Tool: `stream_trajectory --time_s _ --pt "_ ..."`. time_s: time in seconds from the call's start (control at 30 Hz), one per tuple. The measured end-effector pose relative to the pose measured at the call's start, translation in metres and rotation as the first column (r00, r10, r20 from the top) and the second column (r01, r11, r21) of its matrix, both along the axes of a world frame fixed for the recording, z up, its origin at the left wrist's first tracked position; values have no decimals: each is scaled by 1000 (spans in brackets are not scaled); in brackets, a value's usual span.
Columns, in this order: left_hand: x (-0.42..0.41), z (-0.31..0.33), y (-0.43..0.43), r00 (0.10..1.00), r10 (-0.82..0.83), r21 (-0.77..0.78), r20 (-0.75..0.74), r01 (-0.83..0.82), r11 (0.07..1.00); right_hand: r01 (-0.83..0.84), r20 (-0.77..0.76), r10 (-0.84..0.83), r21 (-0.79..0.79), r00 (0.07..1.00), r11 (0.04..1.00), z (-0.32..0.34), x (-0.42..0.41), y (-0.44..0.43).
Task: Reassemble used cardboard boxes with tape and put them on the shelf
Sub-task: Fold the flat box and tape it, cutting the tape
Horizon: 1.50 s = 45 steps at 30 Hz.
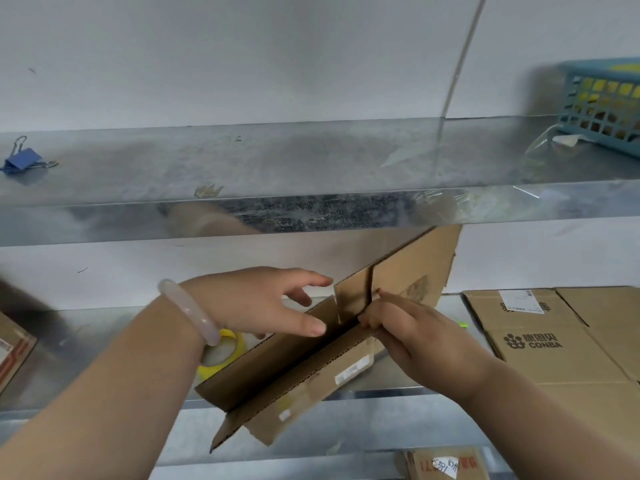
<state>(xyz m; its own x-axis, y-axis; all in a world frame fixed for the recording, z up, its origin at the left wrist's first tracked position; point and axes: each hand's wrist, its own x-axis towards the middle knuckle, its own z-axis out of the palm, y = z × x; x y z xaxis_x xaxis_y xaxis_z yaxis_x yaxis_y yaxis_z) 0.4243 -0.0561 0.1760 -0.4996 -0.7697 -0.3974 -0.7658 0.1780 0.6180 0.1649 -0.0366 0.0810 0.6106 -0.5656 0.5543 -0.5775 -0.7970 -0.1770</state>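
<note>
Cardboard box (pixel 294 368) was half unfolded, untaped, unshelved; my right hand (pixel 415 336) pinched its flap edge, my left hand (pixel 263 303) spread loose at its wall; tape roll (pixel 227 353) lay beside.

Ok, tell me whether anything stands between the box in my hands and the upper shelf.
Nothing visible lies on the upper shelf straight above the cardboard box. The blue binder clip sits far left, the basket and clear plastic far right. The box's raised flap reaches up to the shelf's front lip.
</note>
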Motion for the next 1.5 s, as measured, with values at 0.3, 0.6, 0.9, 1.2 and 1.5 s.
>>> stream_trajectory --time_s 0.3,0.6,0.9,1.2,1.5 --pt "-7 -22 -7 975 176 -394 139 -109 913 34 1 -34 -83 999 996 0 -8 -2" --pt "31 -17 -11 872 484 -205 -70 -488 849 79 79 -71 -96 994 992 11 -31 3" --pt "41 -32 11 646 676 41 -355 -711 702 352 250 -328 -54 911 935 -12 -71 19" --pt "31 -66 11 436 697 154 -569 -776 611 528 381 -674 423 634 736 -23 -79 7" --pt "13 -97 35 608 341 -64 -717 -545 836 444 414 -688 544 596 712 -19 -73 14"
